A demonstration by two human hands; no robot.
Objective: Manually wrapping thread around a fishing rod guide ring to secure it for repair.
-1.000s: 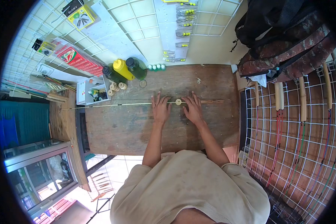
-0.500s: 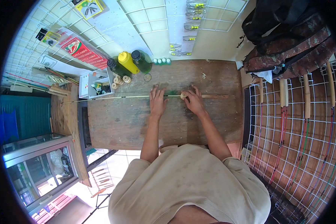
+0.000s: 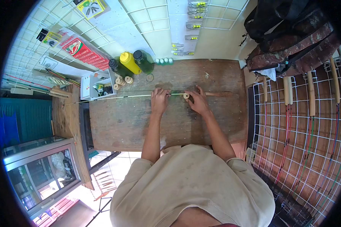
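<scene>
A thin pale fishing rod (image 3: 140,95) lies across the wooden table, its brown wooden handle (image 3: 220,94) toward the right. My left hand (image 3: 160,101) has its fingers curled over the rod at a dark band. Between the thumb and fingers of my right hand (image 3: 197,102) is a small pale ring (image 3: 186,96) with a hole through it. The ring sits just on the near side of the rod, its hole facing up. My right fingertips reach over the rod by the handle's left end, and part of the rod is hidden there.
Behind the rod stand a yellow squeeze bottle (image 3: 129,62), dark bottles (image 3: 143,61), several pale rings (image 3: 120,80) and a white box (image 3: 88,87). A loose thin loop (image 3: 150,77) lies on the table (image 3: 121,128). Rods hang on the right-hand wire rack (image 3: 291,125) below a backpack (image 3: 291,49).
The pale ring has turned, so its hole now faces up on the near side of the rod. The rod and handle shifted slightly away from me. My left fingers are more curled.
</scene>
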